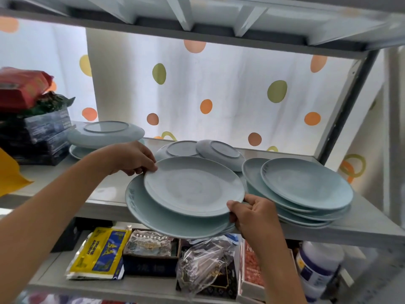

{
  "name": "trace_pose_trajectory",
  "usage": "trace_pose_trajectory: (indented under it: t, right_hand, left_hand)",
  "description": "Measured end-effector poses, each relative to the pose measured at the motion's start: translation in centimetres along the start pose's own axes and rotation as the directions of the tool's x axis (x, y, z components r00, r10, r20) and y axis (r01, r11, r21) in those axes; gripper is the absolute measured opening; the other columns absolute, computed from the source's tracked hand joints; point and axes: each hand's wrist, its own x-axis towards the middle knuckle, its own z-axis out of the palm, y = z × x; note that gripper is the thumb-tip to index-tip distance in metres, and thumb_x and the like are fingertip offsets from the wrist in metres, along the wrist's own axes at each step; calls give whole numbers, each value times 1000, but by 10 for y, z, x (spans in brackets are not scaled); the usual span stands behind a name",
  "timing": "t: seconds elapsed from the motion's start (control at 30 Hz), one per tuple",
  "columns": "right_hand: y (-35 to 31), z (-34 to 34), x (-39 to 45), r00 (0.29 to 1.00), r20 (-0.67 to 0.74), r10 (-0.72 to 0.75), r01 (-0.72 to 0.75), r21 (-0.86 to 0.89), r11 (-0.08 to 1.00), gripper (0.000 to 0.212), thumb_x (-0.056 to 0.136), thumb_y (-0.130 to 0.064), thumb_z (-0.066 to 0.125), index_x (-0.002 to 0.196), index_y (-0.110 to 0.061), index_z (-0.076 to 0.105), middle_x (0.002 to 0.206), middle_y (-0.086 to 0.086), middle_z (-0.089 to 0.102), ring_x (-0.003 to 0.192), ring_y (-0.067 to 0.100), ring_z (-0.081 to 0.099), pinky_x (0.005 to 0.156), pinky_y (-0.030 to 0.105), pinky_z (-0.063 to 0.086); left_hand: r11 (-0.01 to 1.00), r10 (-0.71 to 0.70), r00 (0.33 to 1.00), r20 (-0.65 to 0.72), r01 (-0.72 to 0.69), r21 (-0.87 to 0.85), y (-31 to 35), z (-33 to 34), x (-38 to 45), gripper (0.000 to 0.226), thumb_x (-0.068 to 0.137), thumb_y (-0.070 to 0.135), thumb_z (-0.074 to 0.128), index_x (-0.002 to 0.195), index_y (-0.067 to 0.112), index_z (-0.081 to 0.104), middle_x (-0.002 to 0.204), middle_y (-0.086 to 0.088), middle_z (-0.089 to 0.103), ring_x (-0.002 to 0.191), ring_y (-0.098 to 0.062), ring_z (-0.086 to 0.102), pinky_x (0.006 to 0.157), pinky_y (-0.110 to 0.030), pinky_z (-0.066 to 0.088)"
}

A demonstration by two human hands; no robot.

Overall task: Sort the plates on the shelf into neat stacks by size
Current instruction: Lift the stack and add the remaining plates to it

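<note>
Plates are the subject: a smaller pale blue-green glazed ceramic plate (194, 186) is held at opposite rims by both hands. The left hand (131, 157) pinches its far-left edge between thumb and fingers; the right hand (252, 213) closes on its near-right edge, thumb on top. This plate sits on, or just above, a larger pale blue-green dinner plate (153, 212); contact between them cannot be confirmed. At least one more rim shows beneath the larger plate.

That larger plate overhangs the front edge of the grey shelf (361, 224). To the right, touching or nearly so, stands a loose, staggered stack of large plates (306, 185). Behind lie two overturned small plates (201, 151), one leaning on the other. At rear left, an overturned large plate (105, 133) rests on another plate.

Risks, as judged: the overhanging plate could tip off the shelf if weight is pressed on its front rim. Glazed surfaces may slide under a rim-only hold. Swinging the held plate right could knock the uneven stack.
</note>
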Motion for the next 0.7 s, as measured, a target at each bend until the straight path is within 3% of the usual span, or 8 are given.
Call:
trace_pose_trajectory:
  t: [0.17, 0.3, 0.43, 0.6, 0.7]
  right_hand:
    - [0, 1, -1, 1000, -18, -6, 5, -70, 998, 10, 82, -16, 70, 80, -7, 70, 59, 11, 54, 58, 21, 47, 60, 43, 50]
    - [-2, -2, -3, 999, -35, -14, 7, -170, 985, 6, 82, -17, 69, 82, -10, 69, 64, 19, 66, 59, 24, 56, 72, 50, 57]
    - [0, -5, -4, 999, -38, -33, 25, -205, 979, 4, 82, -19, 69, 85, -17, 66, 76, 27, 68, 77, 46, 67, 75, 57, 56]
    - [-5, -6, -7, 999, -39, -25, 16, -211, 977, 15, 83, -29, 70, 82, -14, 67, 79, 21, 72, 80, 42, 69, 73, 55, 58]
    - [-8, -10, -8, 996, -81, -41, 21, -242, 970, 24, 88, -33, 67, 76, -23, 48, 63, 13, 66, 71, 31, 70, 72, 40, 57]
  left_hand:
    - [1000, 16, 999, -28, -15, 14, 2, 5, 2, 11, 78, 9, 74, 86, 2, 72, 47, 0, 53, 50, -17, 44, 44, -21, 36]
    - [995, 69, 995, -67, -64, 80, 6, 8, 2, 7, 73, 12, 79, 78, 8, 77, 52, -2, 59, 49, -17, 43, 46, -21, 36]
    - [981, 147, 982, -119, -130, 141, 7, 13, 4, 2, 71, 9, 79, 70, 10, 77, 57, -2, 64, 58, -15, 54, 56, -21, 40]
    - [989, 98, 992, -85, -88, 118, 12, 12, 5, 10, 76, 14, 77, 79, 4, 75, 58, -2, 56, 44, -14, 40, 43, -19, 33]
    - [991, 86, 991, -101, -75, 112, 15, 12, 7, 16, 79, 17, 75, 80, 2, 73, 59, -3, 55, 42, -15, 36, 37, -18, 29]
